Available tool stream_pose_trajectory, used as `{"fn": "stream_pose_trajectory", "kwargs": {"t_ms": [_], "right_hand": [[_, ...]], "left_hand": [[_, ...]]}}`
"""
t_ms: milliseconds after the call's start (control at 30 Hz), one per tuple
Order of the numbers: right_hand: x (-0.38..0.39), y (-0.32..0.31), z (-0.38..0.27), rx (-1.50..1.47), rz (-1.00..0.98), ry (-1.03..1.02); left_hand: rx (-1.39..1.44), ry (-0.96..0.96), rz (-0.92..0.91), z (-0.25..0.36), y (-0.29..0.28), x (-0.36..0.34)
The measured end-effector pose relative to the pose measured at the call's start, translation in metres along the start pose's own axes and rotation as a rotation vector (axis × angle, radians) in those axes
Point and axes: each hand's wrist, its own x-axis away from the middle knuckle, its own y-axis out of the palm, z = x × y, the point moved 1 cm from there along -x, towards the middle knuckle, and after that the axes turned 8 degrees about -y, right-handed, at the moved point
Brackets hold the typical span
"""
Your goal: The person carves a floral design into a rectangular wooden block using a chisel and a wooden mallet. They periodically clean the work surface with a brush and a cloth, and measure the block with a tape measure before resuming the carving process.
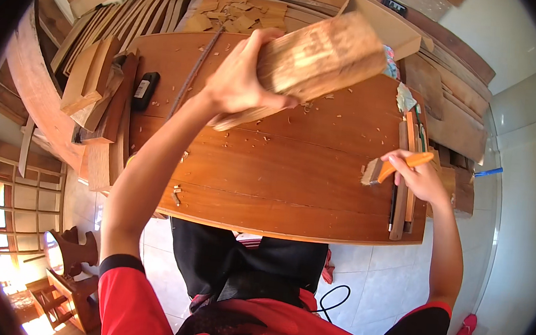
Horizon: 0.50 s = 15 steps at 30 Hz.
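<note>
Up above the worktop's [293, 169] far half, my left hand [240, 80] is clamped around a pale block of wood [317, 58], fingers wrapped over its near end, lifted clear of the surface. My right hand [421, 178] grips a paintbrush [391, 166] by its orange handle at the right edge, bristles pointing left just over the boards. Under that hand a few narrow wooden strips [402, 178] lie along the right edge. Shavings and chips are scattered across the reddish-brown top (thickest toward the far side). A small black box [144, 90] sits near the far left corner, beside a heap of stacked offcuts [101, 91]. Planks [450, 87] lean beyond the far edge. Below is pale tiled floor [372, 283] with a black cable [333, 302].
</note>
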Motion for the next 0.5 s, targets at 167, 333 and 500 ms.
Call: {"fn": "stream_pose_trajectory", "kwargs": {"t_ms": [167, 333, 500], "right_hand": [[0.021, -0.003, 0.009, -0.023, -0.006, 0.022], [0.028, 0.002, 0.012, -0.072, 0.089, -0.047], [0.028, 0.001, 0.001, -0.014, 0.133, 0.11]], "left_hand": [[0.497, -0.086, 0.075, -0.001, 0.013, -0.038], [0.747, 0.021, 0.1, -0.008, 0.0, -0.054], [0.736, 0.014, 0.302, 0.002, -0.012, -0.041]]}}
